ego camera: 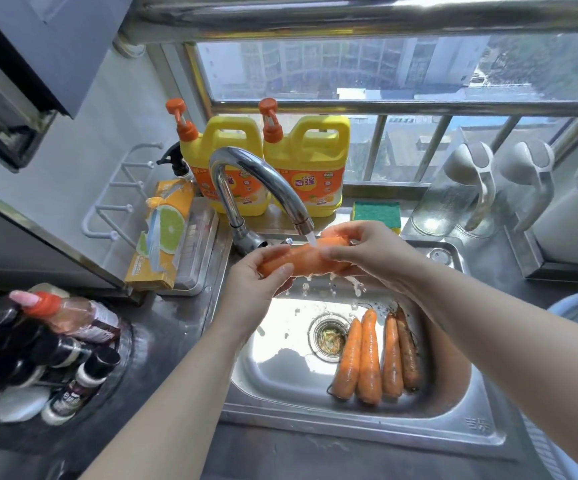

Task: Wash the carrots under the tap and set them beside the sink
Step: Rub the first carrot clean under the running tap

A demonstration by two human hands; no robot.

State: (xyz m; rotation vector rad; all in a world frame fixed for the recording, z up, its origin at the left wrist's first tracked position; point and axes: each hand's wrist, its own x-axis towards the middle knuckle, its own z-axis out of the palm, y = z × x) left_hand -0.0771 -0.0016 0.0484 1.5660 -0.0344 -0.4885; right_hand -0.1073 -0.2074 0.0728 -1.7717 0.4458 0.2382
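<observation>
A carrot [306, 259] lies crosswise under the running chrome tap [263, 183], over the steel sink [315, 412]. My left hand [254, 289] grips its left end, and my right hand [367, 249] holds its right end with fingers curled round it. Water falls from the spout onto the carrot's middle and splashes down. Several more carrots [370, 355], some still dirty, lie side by side in the basin right of the drain [329, 336].
Two yellow detergent jugs [306, 168] stand behind the tap, with a green sponge [377, 213] to their right. An orange box [162, 233] lies on a tray at left. Bottles [48, 344] crowd the left counter. Glass pitchers [453, 192] stand at the right.
</observation>
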